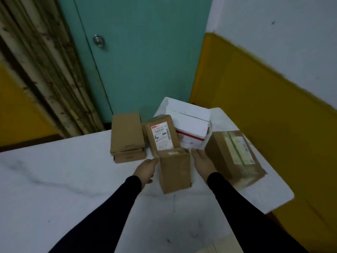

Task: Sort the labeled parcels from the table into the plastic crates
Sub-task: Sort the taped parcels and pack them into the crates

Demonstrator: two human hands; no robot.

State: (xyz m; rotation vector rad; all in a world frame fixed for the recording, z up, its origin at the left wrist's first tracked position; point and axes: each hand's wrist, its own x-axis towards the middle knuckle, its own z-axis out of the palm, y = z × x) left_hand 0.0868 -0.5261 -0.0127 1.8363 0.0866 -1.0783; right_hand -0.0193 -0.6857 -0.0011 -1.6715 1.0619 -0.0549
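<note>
A brown cardboard parcel (174, 170) stands between my two hands near the middle of the white table (54, 179). My left hand (145, 170) touches its left side with fingers nearly straight. My right hand (202, 164) lies flat against its right side. Just behind it a flat brown parcel with a white label (161, 136) leans up. Two plain brown boxes (126, 137) are stacked to the left. A white box with a red stripe (191, 128) sits at the back, and a taped brown parcel (235, 156) lies on the right. No crate is in view.
The table's right edge and rounded corner (290, 194) are close to the taped parcel. Behind the table are a teal door (138, 57) and a yellow and white wall (264, 99). A cardboard corner (215, 247) shows at the bottom edge.
</note>
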